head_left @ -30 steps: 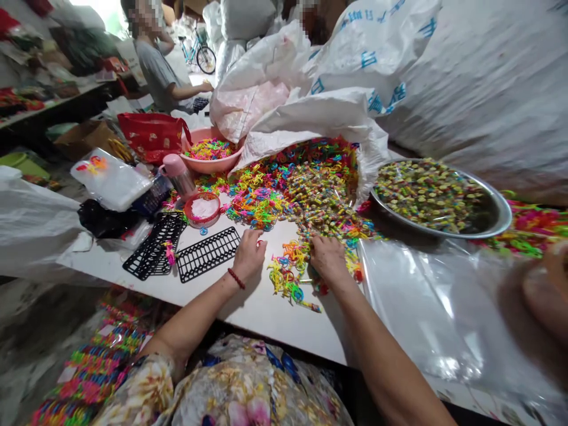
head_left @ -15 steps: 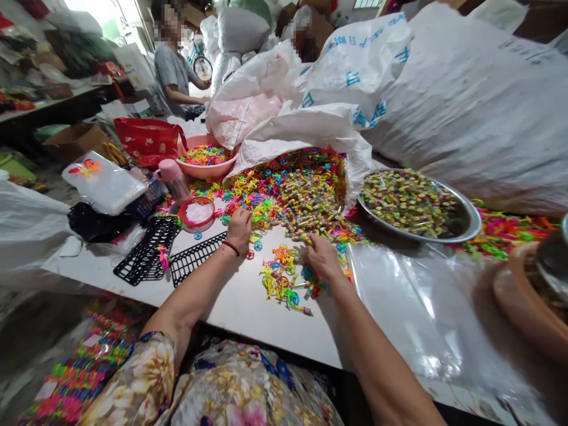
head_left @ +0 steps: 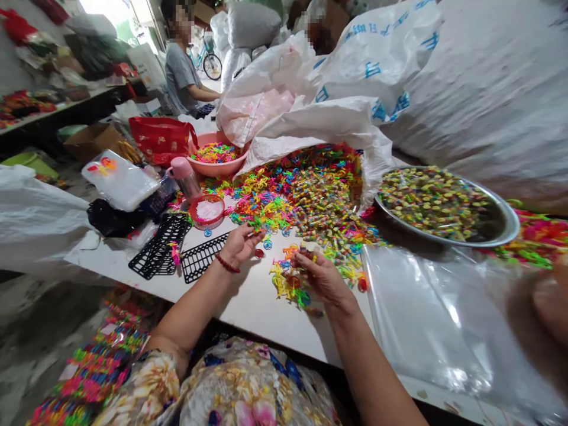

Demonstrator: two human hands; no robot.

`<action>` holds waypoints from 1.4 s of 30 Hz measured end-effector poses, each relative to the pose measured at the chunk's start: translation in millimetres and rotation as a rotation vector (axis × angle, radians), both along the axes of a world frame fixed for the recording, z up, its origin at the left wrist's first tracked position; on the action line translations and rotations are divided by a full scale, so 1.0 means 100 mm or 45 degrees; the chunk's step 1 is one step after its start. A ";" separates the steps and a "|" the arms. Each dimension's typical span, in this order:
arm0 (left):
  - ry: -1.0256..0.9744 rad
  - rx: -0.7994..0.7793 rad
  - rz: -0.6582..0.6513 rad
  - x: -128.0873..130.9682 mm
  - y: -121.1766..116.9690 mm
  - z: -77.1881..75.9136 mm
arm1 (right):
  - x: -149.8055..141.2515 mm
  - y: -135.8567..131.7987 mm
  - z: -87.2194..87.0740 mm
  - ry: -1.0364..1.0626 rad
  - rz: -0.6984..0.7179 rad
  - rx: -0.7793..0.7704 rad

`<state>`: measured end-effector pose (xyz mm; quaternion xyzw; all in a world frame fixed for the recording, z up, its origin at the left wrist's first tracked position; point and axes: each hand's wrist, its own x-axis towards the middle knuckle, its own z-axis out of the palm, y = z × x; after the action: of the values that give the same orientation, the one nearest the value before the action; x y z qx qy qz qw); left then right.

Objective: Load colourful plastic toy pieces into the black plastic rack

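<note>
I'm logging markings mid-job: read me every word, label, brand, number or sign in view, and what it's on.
"日", apparently: blue print on the crumpled white plastic sack; its other characters are too creased or blurred to read.
Faint marks on the large white woven sack at right: too blurred.
No other readable text.

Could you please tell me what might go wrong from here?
The small pile by the right hand lies close to the heap, so a careless sweep might mix the two. The open red basket stands beside the heap, so stray pieces could drop in. The clear bags lie next to the small pile, so loose pieces could slide onto or under them.
</note>
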<state>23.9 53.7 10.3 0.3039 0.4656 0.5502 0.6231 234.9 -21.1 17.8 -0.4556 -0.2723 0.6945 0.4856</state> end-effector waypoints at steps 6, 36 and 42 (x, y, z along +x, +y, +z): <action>-0.424 -0.205 -0.225 -0.04 -0.40 0.00 | -0.22 -0.22 -0.08 -0.171 0.137 0.094; 0.047 -0.134 -0.166 0.31 -1.00 -0.27 | -0.24 -0.51 -0.33 -1.288 0.159 0.910; 0.245 -0.053 -0.217 0.28 -1.01 -0.28 | -0.28 -0.56 -0.31 -1.258 0.174 0.951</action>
<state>52.1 -47.4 -17.3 0.3807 0.5072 0.4537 0.6261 206.5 -76.9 -13.3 -0.5039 -0.7180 0.2891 0.3833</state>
